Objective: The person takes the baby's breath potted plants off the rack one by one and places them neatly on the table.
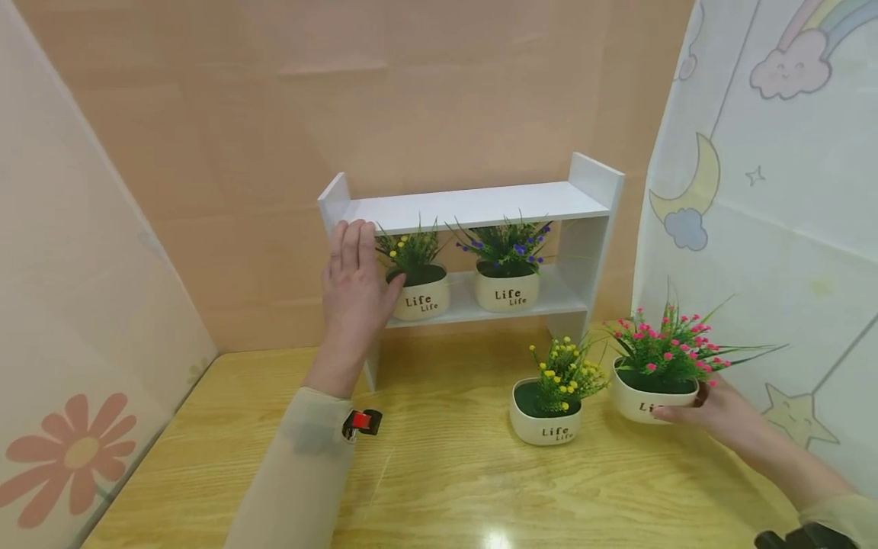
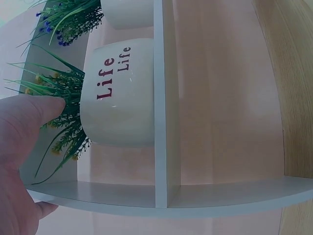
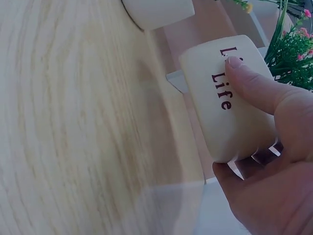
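My right hand [image 1: 720, 412] grips a white "Life" pot [image 1: 641, 404] of artificial grass with pink flowers [image 1: 672, 347], its thumb [image 3: 254, 83] across the lettering and its fingers underneath and behind. This pot is held up over the table's right side. At the upper left end of a white two-tier shelf [image 1: 473, 206], my left hand [image 1: 353, 282] rests with straight fingers on the edge. Its thumb [image 2: 36, 110] points across the yellow-flowered plant in a pot [image 2: 120, 98] on the lower tier. Beside that pot stands one with blue-purple flowers [image 1: 507, 290].
Another white pot with yellow flowers [image 1: 545, 423] stands on the wooden table [image 1: 439, 473], in front of the shelf's right end. An orange-tan backdrop [image 1: 446, 91] hangs behind, and patterned panels [image 1: 775, 229] close off the sides.
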A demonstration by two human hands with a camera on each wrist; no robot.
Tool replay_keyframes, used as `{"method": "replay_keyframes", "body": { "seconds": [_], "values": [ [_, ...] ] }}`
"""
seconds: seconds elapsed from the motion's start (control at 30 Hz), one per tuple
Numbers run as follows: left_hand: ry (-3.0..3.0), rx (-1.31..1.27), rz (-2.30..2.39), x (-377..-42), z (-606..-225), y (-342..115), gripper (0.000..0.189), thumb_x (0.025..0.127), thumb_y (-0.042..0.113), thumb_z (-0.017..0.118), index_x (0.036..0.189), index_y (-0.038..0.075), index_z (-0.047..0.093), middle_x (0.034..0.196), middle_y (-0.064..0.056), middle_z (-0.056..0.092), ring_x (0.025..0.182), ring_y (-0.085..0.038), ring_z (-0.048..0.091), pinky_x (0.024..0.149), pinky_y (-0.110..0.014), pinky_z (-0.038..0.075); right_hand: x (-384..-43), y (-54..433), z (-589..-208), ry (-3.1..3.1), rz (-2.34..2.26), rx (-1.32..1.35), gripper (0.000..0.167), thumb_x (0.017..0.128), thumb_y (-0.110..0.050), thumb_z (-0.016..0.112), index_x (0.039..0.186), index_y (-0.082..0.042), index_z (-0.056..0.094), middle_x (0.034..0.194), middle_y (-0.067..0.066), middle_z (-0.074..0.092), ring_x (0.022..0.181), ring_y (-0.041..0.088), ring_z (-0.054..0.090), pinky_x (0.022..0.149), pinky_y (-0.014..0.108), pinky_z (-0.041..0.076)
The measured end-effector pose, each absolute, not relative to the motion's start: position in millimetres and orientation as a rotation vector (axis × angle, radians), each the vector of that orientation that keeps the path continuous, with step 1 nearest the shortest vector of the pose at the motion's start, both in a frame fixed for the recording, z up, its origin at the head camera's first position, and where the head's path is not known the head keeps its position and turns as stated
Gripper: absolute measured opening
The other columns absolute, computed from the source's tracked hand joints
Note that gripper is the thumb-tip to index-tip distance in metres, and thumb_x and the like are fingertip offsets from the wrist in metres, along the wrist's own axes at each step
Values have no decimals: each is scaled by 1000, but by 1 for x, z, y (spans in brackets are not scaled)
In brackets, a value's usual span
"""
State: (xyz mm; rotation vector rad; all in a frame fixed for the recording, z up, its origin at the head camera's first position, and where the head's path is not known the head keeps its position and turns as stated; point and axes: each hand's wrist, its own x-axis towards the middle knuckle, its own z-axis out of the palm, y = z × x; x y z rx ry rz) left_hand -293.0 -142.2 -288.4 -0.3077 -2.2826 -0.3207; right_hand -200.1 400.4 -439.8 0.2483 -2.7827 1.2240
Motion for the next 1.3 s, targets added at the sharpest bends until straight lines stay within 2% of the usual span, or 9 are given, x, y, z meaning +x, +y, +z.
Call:
{"method": "replay_keyframes", "body": {
  "seconds": [0.2,0.3,0.6,0.73,0.87,1.03,1.13,1.27,1.3],
  "values": [
    [-2303,-290,-313,-294,-288,-143,98,100,38,84,167,7,20,172,-13,22,167,-34,8,122,-63,36,-206,401,-449,-2769,1255,269,103,97,-24,89,174,-3,24,154,26,59,113,-7,59,89,13,47],
    [-2292,-298,-317,-296,-289,-143,99,99,38,85,167,7,21,172,-13,23,167,-34,9,121,-64,37,-207,400,-453,-2756,1290,273,108,94,-20,92,173,0,21,150,27,61,111,-5,62,89,11,46],
    [-2263,-317,-295,-296,-290,-142,98,98,38,86,166,5,23,170,-15,25,166,-36,12,118,-66,40,-203,399,-462,-2828,1175,247,109,94,-28,92,172,2,22,146,32,63,116,7,62,89,12,46],
    [-2263,-310,-297,-296,-290,-142,98,98,37,87,166,6,23,171,-15,24,166,-36,12,118,-65,41,-207,400,-464,-2749,1241,322,111,91,-22,94,175,-5,22,159,30,53,124,-6,55,98,7,40],
    [-2264,-308,-305,-296,-290,-142,99,97,36,87,165,6,23,171,-15,24,166,-36,12,117,-66,41,-210,401,-466,-2705,1250,394,119,90,-19,95,178,-17,16,173,28,35,130,-20,37,100,0,30],
    [-2244,-322,-316,-296,-290,-142,98,97,35,88,165,5,24,170,-16,25,166,-37,13,117,-67,41,-211,399,-465,-2718,1181,400,121,88,-20,97,178,-15,17,168,27,42,117,-2,56,94,10,44],
    [-2231,-327,-320,-296,-291,-142,98,96,35,88,165,4,25,170,-17,26,166,-37,14,117,-67,41,-210,396,-463,-2776,1161,347,114,91,-24,95,175,-6,21,145,26,59,102,14,59,82,19,49],
    [-2231,-329,-328,-298,-291,-143,98,97,35,88,165,3,25,171,-17,26,166,-37,14,116,-67,42,-211,393,-462,-2812,1161,336,114,93,-27,93,175,-4,17,146,29,57,106,20,59,82,19,49],
    [-2235,-329,-329,-298,-292,-143,98,97,35,88,166,4,25,172,-17,26,166,-37,13,116,-66,42,-212,393,-461,-2803,1173,347,117,92,-27,94,176,-7,15,154,30,53,110,20,60,85,19,50]
  ]
}}
